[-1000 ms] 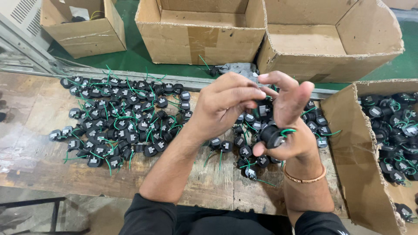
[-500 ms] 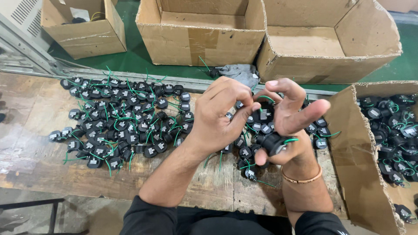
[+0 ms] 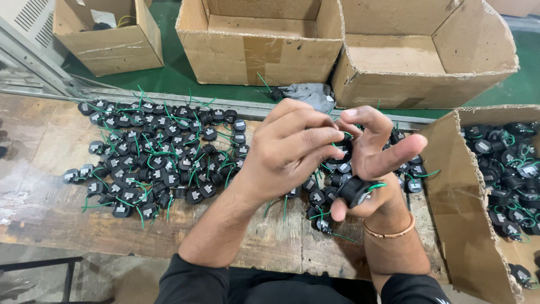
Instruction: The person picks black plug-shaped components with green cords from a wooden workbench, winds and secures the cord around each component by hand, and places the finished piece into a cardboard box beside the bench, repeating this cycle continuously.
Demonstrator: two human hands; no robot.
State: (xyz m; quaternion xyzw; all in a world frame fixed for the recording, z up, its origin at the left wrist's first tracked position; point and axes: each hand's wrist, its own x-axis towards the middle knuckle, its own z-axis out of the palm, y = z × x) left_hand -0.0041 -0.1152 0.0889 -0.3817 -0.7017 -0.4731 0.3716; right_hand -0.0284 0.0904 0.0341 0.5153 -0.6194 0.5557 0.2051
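Fingers of the left hand [image 3: 292, 149] pinch together over a small black part with a thin green wire, right where they meet the right hand [image 3: 374, 163]; that grip is clenched on something tiny, though the fingers hide exactly what. The right hand curls its lower fingers around a black round part [image 3: 354, 191] with a green wire [image 3: 376, 184] sticking out, while its thumb and forefinger spread open above. Both hands hover above the desk [image 3: 50, 219] near its middle, a bit toward the right edge.

Such a part looks light and hard-shelled, likely plastic, so it should sit firmly between two fingertips across its round body. The wire looks limp and springy, poor for lifting; pulling on it could strain the joint.

Under the hands lies a small cluster of parts [image 3: 323, 197]. A bigger pile [image 3: 163, 157] of the same black pieces with green wires spreads toward the desk's left edge. At the right edge stands a torn carton [image 3: 455, 214] full of more of them. Beyond the far edge, on a green floor, sit three boxes [image 3: 259, 45], and a grey rag [image 3: 306, 93] lies by the rail.
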